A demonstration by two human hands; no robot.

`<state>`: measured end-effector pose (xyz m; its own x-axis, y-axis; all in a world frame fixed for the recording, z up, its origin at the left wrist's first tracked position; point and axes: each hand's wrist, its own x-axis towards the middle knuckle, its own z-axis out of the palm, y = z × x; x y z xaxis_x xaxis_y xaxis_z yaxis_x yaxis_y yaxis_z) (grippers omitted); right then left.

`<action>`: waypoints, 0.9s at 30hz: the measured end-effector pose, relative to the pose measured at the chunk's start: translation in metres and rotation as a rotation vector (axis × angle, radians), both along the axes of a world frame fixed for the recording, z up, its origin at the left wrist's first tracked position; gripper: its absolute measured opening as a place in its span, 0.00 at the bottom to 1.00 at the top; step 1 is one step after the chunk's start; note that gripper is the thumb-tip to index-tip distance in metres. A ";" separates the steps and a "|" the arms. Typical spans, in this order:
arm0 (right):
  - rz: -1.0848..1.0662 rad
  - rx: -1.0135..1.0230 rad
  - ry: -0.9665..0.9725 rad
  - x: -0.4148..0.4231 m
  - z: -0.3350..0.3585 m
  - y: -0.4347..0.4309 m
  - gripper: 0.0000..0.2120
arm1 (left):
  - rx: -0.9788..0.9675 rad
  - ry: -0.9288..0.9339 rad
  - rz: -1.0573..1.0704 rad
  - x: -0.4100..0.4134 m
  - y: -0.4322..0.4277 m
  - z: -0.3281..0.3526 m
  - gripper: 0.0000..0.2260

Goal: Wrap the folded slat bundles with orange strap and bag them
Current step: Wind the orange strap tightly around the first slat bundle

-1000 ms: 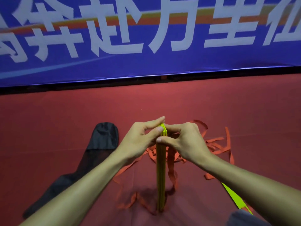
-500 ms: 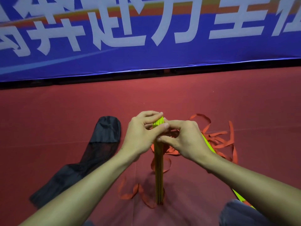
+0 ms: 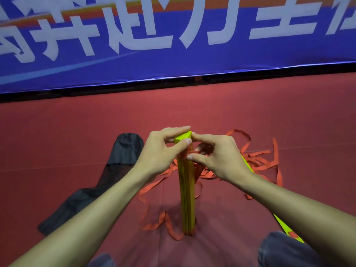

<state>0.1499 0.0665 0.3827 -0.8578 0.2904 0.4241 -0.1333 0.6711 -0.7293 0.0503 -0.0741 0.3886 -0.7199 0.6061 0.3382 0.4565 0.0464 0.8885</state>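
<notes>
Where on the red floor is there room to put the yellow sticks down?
The red carpet floor is bare between the blue banner and the hands, and left of the black mesh bag. It is crowded right of the upright yellow slat bundle, where loose orange strap lies tangled.

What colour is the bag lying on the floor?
The bag is black, partly see-through mesh; it shows in the head view, left of the left hand.

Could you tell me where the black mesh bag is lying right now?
In the head view the black mesh bag lies flat on the red floor, to the left of the upright yellow slat bundle and partly beneath the left forearm, untouched.
</notes>
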 end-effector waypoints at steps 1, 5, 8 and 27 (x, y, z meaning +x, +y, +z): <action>0.001 0.013 0.008 0.000 0.000 0.000 0.26 | -0.006 0.026 -0.001 0.000 -0.001 0.001 0.15; 0.014 0.035 -0.009 -0.004 -0.002 0.004 0.25 | 0.008 0.081 0.041 -0.003 -0.004 0.003 0.12; 0.022 0.057 -0.002 -0.008 -0.005 0.008 0.19 | 0.039 0.070 -0.007 -0.006 -0.006 0.000 0.13; 0.037 0.256 -0.010 -0.008 -0.009 0.036 0.03 | 0.033 0.025 -0.019 -0.006 -0.007 -0.001 0.15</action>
<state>0.1415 0.1022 0.3738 -0.8704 0.1436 0.4709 -0.1544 0.8287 -0.5380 0.0444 -0.0815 0.3871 -0.6992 0.6078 0.3764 0.4793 0.0079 0.8776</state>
